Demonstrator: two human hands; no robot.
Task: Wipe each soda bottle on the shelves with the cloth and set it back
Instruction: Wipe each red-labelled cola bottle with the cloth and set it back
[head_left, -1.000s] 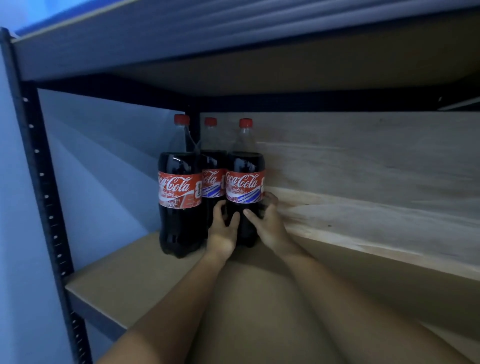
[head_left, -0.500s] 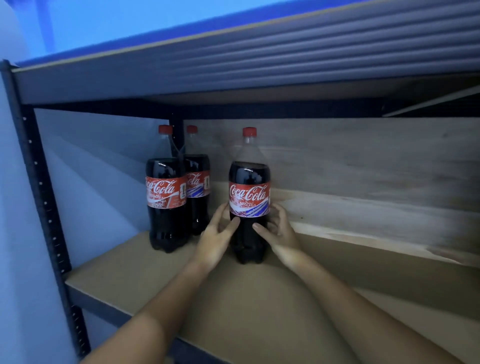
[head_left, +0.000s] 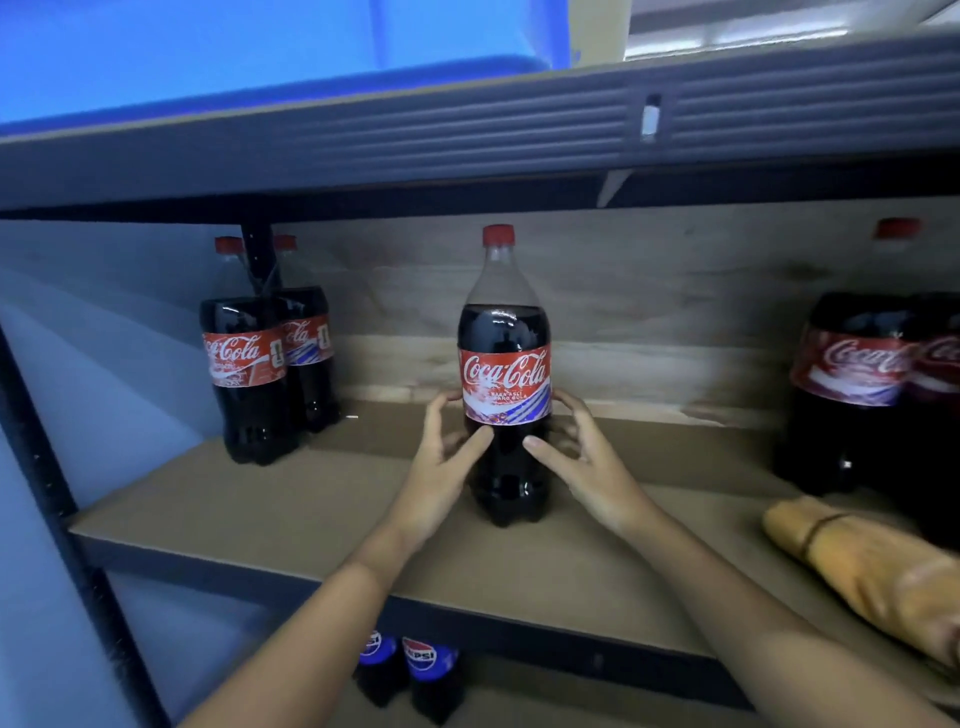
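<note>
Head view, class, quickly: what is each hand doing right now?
Left hand: holding the middle Coca-Cola bottle.
Right hand: holding the same bottle.

The middle cola bottle (head_left: 504, 374) carries dark brown soda, a red cap and a red label with white script and blue-and-white stripes. The shelf board (head_left: 291, 499) is tan, its frame (head_left: 363, 150) dark grey and ribbed. The cloth (head_left: 878, 566) is yellow-orange; the Pepsi bottles (head_left: 410, 670) below wear blue labels.
</note>
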